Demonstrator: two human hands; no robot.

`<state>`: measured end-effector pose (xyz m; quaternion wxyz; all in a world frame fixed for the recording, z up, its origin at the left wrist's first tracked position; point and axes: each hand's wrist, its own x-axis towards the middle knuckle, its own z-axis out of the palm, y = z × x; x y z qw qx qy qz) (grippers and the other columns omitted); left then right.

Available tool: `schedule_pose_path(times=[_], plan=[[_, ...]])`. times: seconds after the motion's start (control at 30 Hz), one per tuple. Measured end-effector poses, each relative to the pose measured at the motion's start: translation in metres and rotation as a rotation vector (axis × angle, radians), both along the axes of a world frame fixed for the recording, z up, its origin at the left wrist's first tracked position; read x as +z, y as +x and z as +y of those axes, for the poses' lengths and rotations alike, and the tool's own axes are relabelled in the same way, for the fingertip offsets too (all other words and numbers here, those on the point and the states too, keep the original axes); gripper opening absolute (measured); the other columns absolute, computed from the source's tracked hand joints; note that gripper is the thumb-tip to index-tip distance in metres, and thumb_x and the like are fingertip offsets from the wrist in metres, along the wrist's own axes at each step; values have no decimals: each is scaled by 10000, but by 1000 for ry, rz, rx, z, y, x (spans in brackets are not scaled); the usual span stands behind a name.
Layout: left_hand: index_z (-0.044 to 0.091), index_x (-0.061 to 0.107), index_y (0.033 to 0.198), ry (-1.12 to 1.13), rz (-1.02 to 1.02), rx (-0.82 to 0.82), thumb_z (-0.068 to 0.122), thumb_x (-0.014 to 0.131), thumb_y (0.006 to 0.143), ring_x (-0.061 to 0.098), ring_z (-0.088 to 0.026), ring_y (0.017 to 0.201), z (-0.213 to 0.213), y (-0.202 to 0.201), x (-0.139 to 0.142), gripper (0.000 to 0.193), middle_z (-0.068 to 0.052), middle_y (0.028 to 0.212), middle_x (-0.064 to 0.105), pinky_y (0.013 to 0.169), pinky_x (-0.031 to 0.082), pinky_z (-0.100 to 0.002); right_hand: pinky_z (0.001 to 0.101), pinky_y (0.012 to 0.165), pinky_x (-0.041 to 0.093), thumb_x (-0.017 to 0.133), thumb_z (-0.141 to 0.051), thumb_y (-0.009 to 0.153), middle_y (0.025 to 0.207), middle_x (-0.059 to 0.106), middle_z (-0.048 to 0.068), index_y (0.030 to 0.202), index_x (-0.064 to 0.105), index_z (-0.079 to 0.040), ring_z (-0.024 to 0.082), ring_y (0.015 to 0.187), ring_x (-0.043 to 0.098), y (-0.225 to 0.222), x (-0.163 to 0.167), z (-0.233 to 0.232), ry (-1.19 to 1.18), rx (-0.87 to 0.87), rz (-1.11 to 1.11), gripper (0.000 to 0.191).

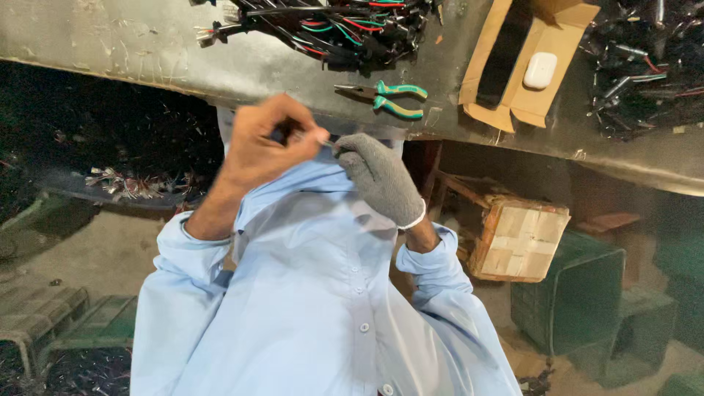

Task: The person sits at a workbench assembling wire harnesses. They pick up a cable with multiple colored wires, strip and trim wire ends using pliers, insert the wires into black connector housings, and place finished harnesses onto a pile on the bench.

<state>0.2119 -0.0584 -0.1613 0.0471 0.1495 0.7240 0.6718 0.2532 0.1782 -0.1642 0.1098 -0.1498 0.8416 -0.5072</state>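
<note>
At frame centre, below the green-handled pliers, bare left hand and grey-gloved right hand both pinch closed on a thin wire piece stretched between them; judged light, bendy, best gripped near its ends.

One head-worn camera looks steeply down, close over the meeting hands, workbench edge beyond, floor beneath them.

One pair of pliers, one white case, two cardboard boxes, one glove
</note>
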Motion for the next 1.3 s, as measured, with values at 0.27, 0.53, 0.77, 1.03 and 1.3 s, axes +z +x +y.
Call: schedule_pose_path(times=[0.27,0.53,0.77,1.03,1.3], plan=[[103,454,1451,609,-224,57,437,729,1015,694,-147,884,-20,15,-43,614,-59,1108,687,770,522,-251,272,757,499,545,-140,1099,935,635,39,1105,642,13,94,840,575,5,-36,7,-406,-284,-466,181],[72,535,1354,23,-511,-182,280,603,1105,507,-115,897,25,65,-113,332,-18,1004,603,782,444,-291,268,879,532,601,-84,1081,1118,656,43,1158,643,8,104,971,606,14,-59,-12,-426,-269,-186,127],[28,519,1241,119,-441,-171,267,579,1081,590,-115,1052,18,59,-107,294,-50,1136,653,933,505,-310,287,873,579,692,11,971,1134,739,74,1159,705,5,135,996,701,16,-47,-18,-225,-233,-105,189],[13,568,1306,61,-304,-350,222,588,1069,549,-170,1063,16,39,-107,316,-81,1155,658,969,441,-331,305,866,585,841,-31,865,1115,642,76,1067,691,-31,180,986,687,14,-48,-10,-158,-214,9,252],[56,536,1324,-26,-315,-341,251,572,1074,645,-89,1035,37,42,-109,319,-11,1110,678,935,503,-266,278,803,559,765,11,887,987,698,42,1029,717,-7,126,888,673,34,-71,-13,-162,-495,-134,151]])
